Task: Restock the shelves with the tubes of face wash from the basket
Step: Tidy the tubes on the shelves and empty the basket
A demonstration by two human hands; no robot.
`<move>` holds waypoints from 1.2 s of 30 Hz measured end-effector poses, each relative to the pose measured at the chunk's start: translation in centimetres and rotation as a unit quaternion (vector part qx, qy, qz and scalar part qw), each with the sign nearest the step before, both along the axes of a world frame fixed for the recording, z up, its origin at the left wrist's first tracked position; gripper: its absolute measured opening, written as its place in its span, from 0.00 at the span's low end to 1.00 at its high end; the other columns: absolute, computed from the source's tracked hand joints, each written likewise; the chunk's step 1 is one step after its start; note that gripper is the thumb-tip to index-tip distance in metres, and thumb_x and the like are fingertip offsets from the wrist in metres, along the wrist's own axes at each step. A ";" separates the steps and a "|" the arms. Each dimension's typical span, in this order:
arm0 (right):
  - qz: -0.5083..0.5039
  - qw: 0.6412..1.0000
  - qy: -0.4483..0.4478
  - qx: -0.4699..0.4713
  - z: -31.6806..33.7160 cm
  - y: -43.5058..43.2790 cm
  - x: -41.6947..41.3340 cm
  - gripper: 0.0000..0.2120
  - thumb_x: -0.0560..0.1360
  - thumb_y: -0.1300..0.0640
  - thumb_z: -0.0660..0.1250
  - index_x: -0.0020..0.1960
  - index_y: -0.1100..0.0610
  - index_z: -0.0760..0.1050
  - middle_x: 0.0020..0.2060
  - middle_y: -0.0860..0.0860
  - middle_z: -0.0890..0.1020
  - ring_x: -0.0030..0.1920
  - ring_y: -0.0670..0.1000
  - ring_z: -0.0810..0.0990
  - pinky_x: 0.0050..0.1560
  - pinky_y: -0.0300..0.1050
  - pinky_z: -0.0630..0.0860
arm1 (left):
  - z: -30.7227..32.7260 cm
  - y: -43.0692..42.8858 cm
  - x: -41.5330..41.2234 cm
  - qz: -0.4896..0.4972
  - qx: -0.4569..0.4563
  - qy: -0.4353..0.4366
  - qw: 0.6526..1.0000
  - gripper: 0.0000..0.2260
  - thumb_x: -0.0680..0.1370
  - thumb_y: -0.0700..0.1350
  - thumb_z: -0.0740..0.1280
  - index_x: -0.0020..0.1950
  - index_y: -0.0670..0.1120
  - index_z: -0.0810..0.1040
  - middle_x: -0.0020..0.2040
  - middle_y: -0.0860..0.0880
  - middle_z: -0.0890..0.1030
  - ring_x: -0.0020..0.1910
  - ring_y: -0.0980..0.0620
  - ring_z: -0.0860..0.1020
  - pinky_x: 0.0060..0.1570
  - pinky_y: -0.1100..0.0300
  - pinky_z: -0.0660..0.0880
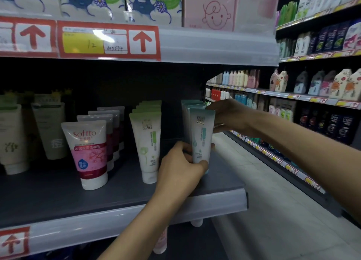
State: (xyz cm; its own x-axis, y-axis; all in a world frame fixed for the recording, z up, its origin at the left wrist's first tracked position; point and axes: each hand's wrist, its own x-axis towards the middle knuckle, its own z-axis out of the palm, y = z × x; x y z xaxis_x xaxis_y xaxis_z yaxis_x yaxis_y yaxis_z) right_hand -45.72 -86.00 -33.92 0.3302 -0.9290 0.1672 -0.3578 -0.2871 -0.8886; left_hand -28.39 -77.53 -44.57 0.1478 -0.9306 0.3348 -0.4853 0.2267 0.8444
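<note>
Near the right end of the dark grey shelf (58,197), the left hand (179,167) grips the cap end of a white-and-teal plastic tube (202,131) standing upright, cap down, crimped end up; the right hand (229,117) pinches its upper edge.

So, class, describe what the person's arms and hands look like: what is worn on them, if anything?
Both arms are bare as far as the picture shows: no sleeves on the left arm or the right arm. The left hand and right hand wear no gloves, and no watch or bracelet shows at either wrist. Rings cannot be told.
</note>
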 end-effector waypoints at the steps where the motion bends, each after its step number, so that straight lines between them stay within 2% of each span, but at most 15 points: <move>1: 0.008 1.000 -0.005 0.016 -0.6 0.1 -0.1 0.09 0.79 0.68 0.69 0.59 0.61 0.81 0.52 0.60 0.87 0.50 0.55 0.88 0.46 0.42 0.84 | 0.0 0.1 0.0 0.001 0.001 0.000 1.000 0.14 0.69 0.50 0.78 0.51 0.55 0.78 0.39 0.57 0.84 0.40 0.58 0.83 0.48 0.50 0.83; 5: 0.029 0.998 -0.025 0.042 -3.1 0.1 -0.6 0.14 0.78 0.69 0.70 0.62 0.60 0.81 0.53 0.58 0.88 0.55 0.58 0.87 0.57 0.53 0.83 | 0.1 0.3 0.0 0.003 0.004 0.000 1.000 0.15 0.68 0.51 0.77 0.50 0.55 0.77 0.38 0.56 0.84 0.39 0.57 0.83 0.47 0.50 0.83; 12: 0.024 0.999 -0.006 0.028 -6.5 1.0 -0.3 0.20 0.73 0.70 0.76 0.63 0.60 0.81 0.54 0.54 0.88 0.54 0.53 0.87 0.57 0.51 0.84 | 0.3 0.5 -0.2 0.017 0.006 -0.014 1.000 0.19 0.63 0.56 0.77 0.49 0.54 0.76 0.38 0.55 0.83 0.39 0.57 0.82 0.45 0.51 0.83; 16: -0.003 1.000 -0.013 -0.013 -8.3 0.8 -0.1 0.19 0.70 0.69 0.78 0.59 0.60 0.83 0.50 0.54 0.88 0.53 0.53 0.88 0.57 0.52 0.84 | 0.5 0.8 -0.4 0.015 0.013 -0.023 1.000 0.22 0.59 0.59 0.74 0.49 0.54 0.75 0.39 0.55 0.83 0.40 0.57 0.82 0.45 0.50 0.83; 21: -0.059 0.994 0.014 -0.087 -9.3 1.1 0.3 0.17 0.69 0.64 0.79 0.57 0.56 0.84 0.47 0.50 0.89 0.48 0.46 0.87 0.53 0.46 0.84 | 0.7 1.1 -0.7 0.015 0.015 -0.040 0.999 0.24 0.57 0.61 0.73 0.49 0.53 0.73 0.42 0.54 0.83 0.42 0.56 0.82 0.44 0.51 0.82; 27: -0.069 0.993 -0.002 -0.094 -9.9 1.1 0.3 0.18 0.67 0.63 0.81 0.56 0.58 0.83 0.47 0.51 0.89 0.49 0.49 0.88 0.56 0.53 0.84 | 0.9 1.4 -0.8 0.014 0.020 -0.052 0.998 0.28 0.54 0.64 0.71 0.49 0.53 0.72 0.44 0.55 0.82 0.43 0.55 0.82 0.44 0.52 0.82; 36: -0.064 0.995 -0.003 -0.082 -9.5 1.7 0.4 0.21 0.67 0.62 0.82 0.59 0.59 0.83 0.49 0.51 0.88 0.50 0.47 0.87 0.55 0.50 0.85 | 1.2 1.7 -0.7 0.015 0.023 -0.062 0.998 0.27 0.56 0.63 0.72 0.50 0.55 0.72 0.44 0.55 0.83 0.43 0.57 0.83 0.46 0.49 0.83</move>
